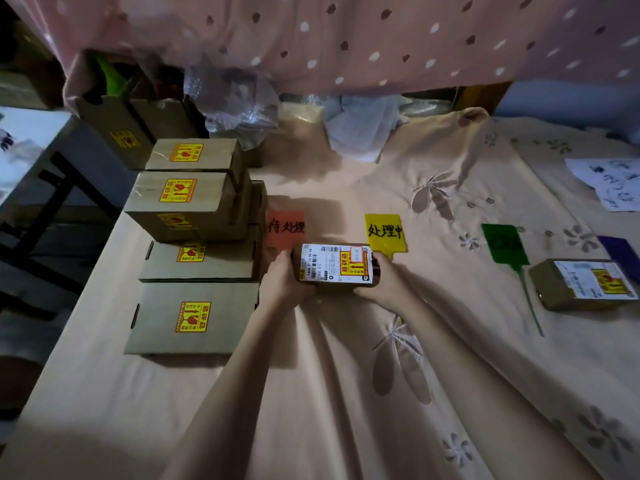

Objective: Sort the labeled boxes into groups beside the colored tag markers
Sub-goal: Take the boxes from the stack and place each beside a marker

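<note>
Our hands' fingers clamp a small labelled brown cardboard box [335,264] at centre; seemingly one sorted, the left-side stack [194,237] remains.

A bed [346,393] is being covered by a peach flowered sheet. Lying on it are cardboard boxes [194,318] along the left edge, red [284,227], yellow [384,232] and green [504,242] tags, a labeled box [583,284], and papers [609,183].

Left forearm [221,382] and right forearm [460,341] bare, unsleeved.
</note>
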A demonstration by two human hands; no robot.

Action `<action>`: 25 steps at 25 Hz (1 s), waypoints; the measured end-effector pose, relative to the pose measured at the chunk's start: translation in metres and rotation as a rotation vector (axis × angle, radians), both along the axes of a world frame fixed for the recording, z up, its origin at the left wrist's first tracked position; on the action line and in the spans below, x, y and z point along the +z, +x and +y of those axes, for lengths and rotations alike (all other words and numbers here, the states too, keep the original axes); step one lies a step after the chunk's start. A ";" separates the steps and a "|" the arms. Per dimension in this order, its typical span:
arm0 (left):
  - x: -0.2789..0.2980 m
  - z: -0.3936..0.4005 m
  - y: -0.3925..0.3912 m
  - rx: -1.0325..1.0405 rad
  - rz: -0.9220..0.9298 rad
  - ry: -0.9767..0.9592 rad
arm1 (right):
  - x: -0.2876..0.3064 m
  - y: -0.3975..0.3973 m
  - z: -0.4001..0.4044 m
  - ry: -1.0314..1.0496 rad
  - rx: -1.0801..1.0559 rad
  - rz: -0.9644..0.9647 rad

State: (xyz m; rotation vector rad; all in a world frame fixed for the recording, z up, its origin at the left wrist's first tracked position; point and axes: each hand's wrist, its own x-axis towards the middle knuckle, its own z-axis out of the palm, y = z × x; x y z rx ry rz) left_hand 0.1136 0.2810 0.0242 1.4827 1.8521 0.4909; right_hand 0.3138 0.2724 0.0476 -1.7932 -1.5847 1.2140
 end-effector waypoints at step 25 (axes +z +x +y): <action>0.127 0.072 -0.177 -0.478 1.026 0.132 | 0.105 -0.087 0.043 0.105 0.518 -0.724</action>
